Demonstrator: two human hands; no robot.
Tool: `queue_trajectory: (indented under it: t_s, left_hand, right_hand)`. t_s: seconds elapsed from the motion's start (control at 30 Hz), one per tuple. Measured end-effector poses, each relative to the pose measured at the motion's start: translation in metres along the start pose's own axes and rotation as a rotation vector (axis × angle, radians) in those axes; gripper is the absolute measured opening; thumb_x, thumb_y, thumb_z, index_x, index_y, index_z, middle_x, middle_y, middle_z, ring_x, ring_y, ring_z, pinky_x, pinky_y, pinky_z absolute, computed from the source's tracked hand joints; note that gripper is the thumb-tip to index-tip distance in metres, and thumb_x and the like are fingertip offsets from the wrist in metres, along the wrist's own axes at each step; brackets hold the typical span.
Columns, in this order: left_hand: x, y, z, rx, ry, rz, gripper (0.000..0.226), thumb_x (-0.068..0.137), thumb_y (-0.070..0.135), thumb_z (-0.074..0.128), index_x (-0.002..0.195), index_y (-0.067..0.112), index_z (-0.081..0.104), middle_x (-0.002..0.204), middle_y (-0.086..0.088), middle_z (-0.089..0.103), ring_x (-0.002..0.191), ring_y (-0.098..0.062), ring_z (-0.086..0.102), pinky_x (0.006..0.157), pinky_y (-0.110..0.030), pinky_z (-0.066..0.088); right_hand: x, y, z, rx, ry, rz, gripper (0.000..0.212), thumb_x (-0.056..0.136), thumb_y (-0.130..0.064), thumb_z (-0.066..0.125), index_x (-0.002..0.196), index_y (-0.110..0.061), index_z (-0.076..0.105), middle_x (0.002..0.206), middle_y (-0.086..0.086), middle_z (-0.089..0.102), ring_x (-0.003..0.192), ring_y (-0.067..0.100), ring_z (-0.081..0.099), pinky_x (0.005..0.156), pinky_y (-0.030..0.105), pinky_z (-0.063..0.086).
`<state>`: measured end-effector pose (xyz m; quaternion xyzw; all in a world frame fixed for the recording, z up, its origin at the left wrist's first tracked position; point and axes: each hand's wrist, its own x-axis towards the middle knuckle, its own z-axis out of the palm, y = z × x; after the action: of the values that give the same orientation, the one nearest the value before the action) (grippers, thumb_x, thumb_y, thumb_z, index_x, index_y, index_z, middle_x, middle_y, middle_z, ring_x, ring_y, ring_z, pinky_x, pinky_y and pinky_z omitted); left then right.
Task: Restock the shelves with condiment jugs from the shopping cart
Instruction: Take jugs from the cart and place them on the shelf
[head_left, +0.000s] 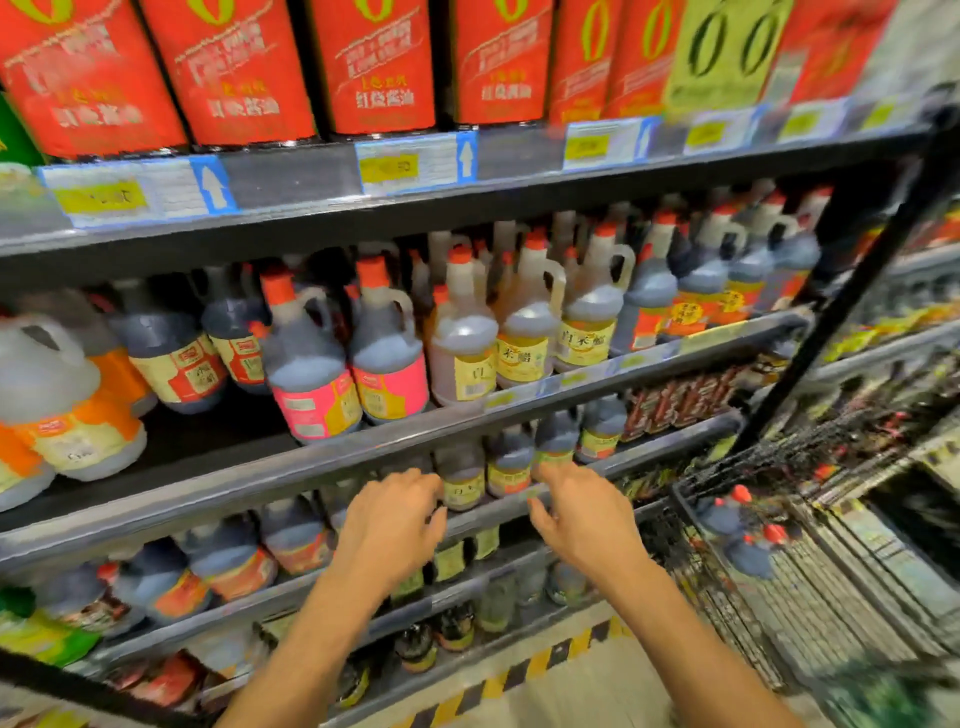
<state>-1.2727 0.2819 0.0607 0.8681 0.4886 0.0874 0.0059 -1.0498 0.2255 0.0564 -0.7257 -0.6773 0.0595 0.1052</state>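
Jugs (737, 535) in cart (841, 587) blurred | left hand (395, 519) spread, empty | right hand (582, 514) spread, empty, both nr shelf (488, 512)

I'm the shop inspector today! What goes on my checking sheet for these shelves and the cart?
Surface: shelf has a bare gap left of the pink-label jug.
Job's things: dark jugs with red caps sit in the cart.
Clutter: nothing seen.
Hands: left hand and right hand are empty, fingers loose, in front of a lower shelf.
Cables: nothing seen.
Surroundings: red containers on the top shelf; striped tape on the floor.
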Motion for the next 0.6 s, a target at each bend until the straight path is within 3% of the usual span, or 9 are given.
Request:
queue_trajectory:
  t_s: [0.2, 0.37, 0.5, 0.6]
  left_hand:
    - [0.002, 0.156, 0.048, -0.067, -0.184, 0.165, 0.018, 0.098, 0.037, 0.048, 0.105, 0.024, 0.058, 0.103, 0.000, 0.062, 0.096, -0.024, 0.062, 0.072, -0.035, 0.049]
    - [0.005, 0.290, 0.091, -0.096, -0.321, 0.348, 0.012, 0.099, 0.033, 0.045, 0.099, 0.024, 0.054, 0.100, 0.000, 0.063, 0.094, -0.022, 0.062, 0.074, -0.037, 0.050]
    - [0.012, 0.384, 0.113, -0.121, -0.389, 0.464, 0.010, 0.096, 0.034, 0.048, 0.092, 0.025, 0.051, 0.083, -0.003, 0.053, 0.091, -0.025, 0.063, 0.073, -0.040, 0.051]
    - [0.018, 0.440, 0.125, -0.131, -0.392, 0.570, 0.013, 0.094, 0.038, 0.047, 0.089, 0.026, 0.048, 0.094, 0.000, 0.062, 0.097, -0.023, 0.063, 0.069, -0.036, 0.043]
  right_hand:
    - [-0.115, 0.147, -0.010, -0.023, -0.079, 0.223, 0.027, 0.101, -0.035, 0.049, 0.120, -0.018, 0.058, 0.114, 0.006, 0.063, 0.103, 0.029, 0.062, 0.068, 0.036, 0.042]
    - [-0.218, 0.250, -0.027, 0.046, -0.026, 0.449, 0.029, 0.100, -0.038, 0.049, 0.122, -0.021, 0.057, 0.116, 0.008, 0.065, 0.104, 0.034, 0.063, 0.076, 0.041, 0.050]
    - [-0.282, 0.313, -0.043, 0.059, 0.022, 0.633, 0.025, 0.095, -0.032, 0.054, 0.116, -0.020, 0.061, 0.114, 0.009, 0.067, 0.108, 0.036, 0.065, 0.080, 0.039, 0.051]
    - [-0.317, 0.352, -0.049, 0.065, 0.047, 0.750, 0.030, 0.095, -0.034, 0.053, 0.122, -0.023, 0.062, 0.118, 0.003, 0.068, 0.108, 0.029, 0.066, 0.085, 0.038, 0.053]
